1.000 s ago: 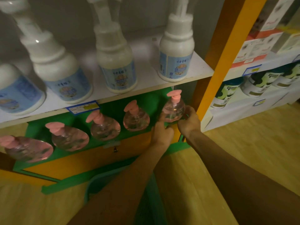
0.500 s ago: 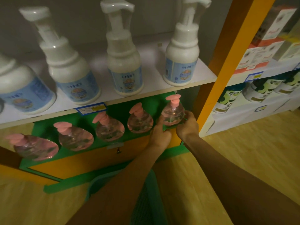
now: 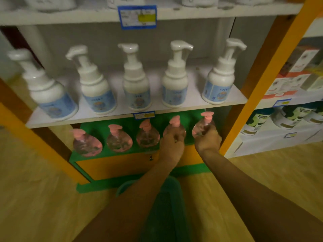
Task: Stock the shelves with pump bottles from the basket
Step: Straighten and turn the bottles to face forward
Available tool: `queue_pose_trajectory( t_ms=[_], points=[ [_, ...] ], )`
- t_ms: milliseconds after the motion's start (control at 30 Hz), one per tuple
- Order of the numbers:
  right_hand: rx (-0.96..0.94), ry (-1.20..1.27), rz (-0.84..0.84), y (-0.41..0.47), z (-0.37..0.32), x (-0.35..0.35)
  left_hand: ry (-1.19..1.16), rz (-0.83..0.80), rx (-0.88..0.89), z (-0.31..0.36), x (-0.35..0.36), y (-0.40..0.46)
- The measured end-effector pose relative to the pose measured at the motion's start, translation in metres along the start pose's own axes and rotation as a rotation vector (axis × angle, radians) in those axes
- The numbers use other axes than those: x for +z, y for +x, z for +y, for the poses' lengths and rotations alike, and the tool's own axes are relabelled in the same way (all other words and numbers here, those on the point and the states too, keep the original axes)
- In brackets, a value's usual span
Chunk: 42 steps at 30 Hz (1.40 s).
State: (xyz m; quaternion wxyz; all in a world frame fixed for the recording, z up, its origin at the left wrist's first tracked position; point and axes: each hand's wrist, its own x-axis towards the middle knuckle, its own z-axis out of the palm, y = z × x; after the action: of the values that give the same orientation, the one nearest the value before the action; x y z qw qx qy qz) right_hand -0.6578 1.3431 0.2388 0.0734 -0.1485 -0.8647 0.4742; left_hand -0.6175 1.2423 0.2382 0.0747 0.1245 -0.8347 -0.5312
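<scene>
Pump bottles of clear rounded plastic with pink heads stood upright in a row on the green bottom shelf (image 3: pixel 129 152). The right hand (image 3: pixel 208 143) curled round the end bottle (image 3: pixel 202 127), just beside the orange upright post (image 3: pixel 244 95). The left hand (image 3: pixel 172 144) gripped the neighbouring bottle (image 3: pixel 174 129). Room was tight rightward and overhead under the white shelf board (image 3: pixel 194 97); the green mesh basket (image 3: pixel 167 206) lay below between the forearms.

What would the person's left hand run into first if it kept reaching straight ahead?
The left hand already meets the round clear pump bottle with a pink pump, fourth along the green bottom shelf. Beyond it probably comes that shelf's green back; depth is unclear.
</scene>
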Motion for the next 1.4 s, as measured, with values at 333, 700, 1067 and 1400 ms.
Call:
queue_pose_trajectory(
  t_ms=[333,700,1067,1400],
  points=[
    [-0.418,0.186,-0.087,-0.115,-0.104,0.053,-0.197,0.609,0.06,0.004,-0.126,-0.035],
    [-0.52,0.243,-0.481,-0.153,-0.15,0.123,-0.346,0.852,-0.047,-0.019,-0.241,-0.01],
    [-0.6,0.278,-0.64,-0.161,-0.185,0.188,-0.225,0.721,0.082,-0.067,-0.269,0.012],
    [-0.576,0.285,-0.564,-0.169,-0.184,0.188,-0.247,0.621,0.113,-0.068,-0.274,0.012]
  ],
)
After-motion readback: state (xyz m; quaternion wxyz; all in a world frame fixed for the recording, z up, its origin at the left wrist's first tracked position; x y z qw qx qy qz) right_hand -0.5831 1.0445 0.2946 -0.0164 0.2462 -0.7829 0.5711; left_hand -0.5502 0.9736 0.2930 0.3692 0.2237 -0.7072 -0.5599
